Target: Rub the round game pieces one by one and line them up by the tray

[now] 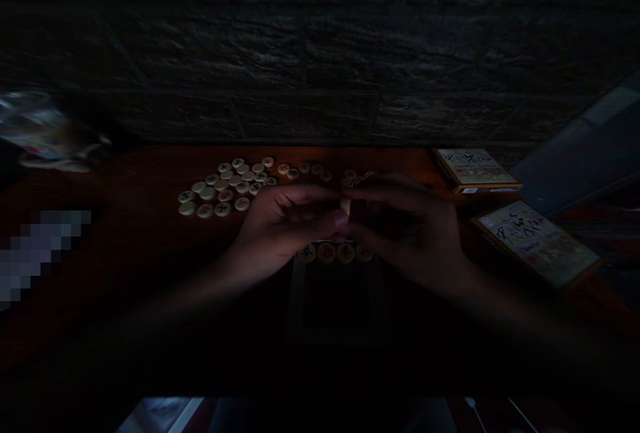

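My left hand [283,223] and my right hand [407,230] meet over the middle of a dark wooden table [135,220]. Their fingers are curled and pinch one pale round game piece [345,204] between them. A row of several similar discs [335,253] lies just below the hands. A loose pile of cream discs with red and black marks [227,186] lies to the left of my left hand, and more discs [305,170] trail along the far side behind the hands.
Two flat printed box halves lie at the right, one [475,168] farther back and one [537,240] nearer. A crumpled plastic bag [43,130] sits at the far left. A dark rough wall [320,46] stands behind the table. The scene is very dim.
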### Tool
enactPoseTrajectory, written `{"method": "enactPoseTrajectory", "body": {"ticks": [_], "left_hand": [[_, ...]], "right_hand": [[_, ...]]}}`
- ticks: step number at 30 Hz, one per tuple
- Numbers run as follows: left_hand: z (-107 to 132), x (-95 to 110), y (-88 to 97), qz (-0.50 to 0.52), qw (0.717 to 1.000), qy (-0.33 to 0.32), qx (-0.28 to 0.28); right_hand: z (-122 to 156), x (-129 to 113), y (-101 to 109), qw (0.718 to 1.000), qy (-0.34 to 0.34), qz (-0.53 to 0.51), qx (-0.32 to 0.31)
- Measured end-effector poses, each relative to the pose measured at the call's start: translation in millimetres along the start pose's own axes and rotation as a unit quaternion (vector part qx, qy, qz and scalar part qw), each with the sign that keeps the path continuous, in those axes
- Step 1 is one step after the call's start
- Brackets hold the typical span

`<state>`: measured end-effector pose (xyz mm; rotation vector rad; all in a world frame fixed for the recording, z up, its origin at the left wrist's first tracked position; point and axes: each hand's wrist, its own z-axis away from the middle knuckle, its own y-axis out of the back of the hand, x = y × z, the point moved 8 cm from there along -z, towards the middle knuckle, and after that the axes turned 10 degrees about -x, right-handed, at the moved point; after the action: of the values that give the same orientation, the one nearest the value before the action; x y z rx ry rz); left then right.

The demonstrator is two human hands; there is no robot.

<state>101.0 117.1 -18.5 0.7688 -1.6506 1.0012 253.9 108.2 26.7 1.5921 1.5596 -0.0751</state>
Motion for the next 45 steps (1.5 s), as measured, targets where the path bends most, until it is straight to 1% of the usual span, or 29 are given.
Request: {"method": "enactPoseTrajectory", "body": {"ticks": [4, 10, 19, 27, 32, 38, 45], "left_hand": [[0.1, 0.7, -2.2, 0.004, 1.000, 0.001, -0.015], [0.5, -0.4, -5.5, 0.005, 0.999, 0.025, -0.024], [0.7, -1.1, -2.5, -0.010, 1.000, 0.018, -0.016], [0.2, -1.5, -6.8, -0.013, 0.999, 0.021, -0.046], [-0.3, 0.1, -4.8, -0.021, 0.999, 0.023, -0.026], [0.4, -0.9, -4.8, -0.032, 0.999, 0.032, -0.023], [0.1, -2.5, -7.5, -0.023, 0.998, 0.031, -0.044]], "right_hand": [[0.3, -1.1, 0.3, 1.000, 0.015, 0.003, -0.003], [-0.8, -4.3, 0.2, 1.000, 0.024, 0.018, -0.002], [-0.4, -1.2, 1.1, 1.000, 0.000, 0.012, -0.001], [-1.1, -5.2, -0.1, 1.000, 0.021, 0.010, -0.008], [-1.7, -5.7, 0.0, 1.000, 0.019, 0.015, -0.008], [-1.4, -4.2, 0.0, 1.000, 0.024, 0.003, -0.013], [-0.1, -4.2, -1.7, 0.999, 0.025, -0.002, -0.020]]}}
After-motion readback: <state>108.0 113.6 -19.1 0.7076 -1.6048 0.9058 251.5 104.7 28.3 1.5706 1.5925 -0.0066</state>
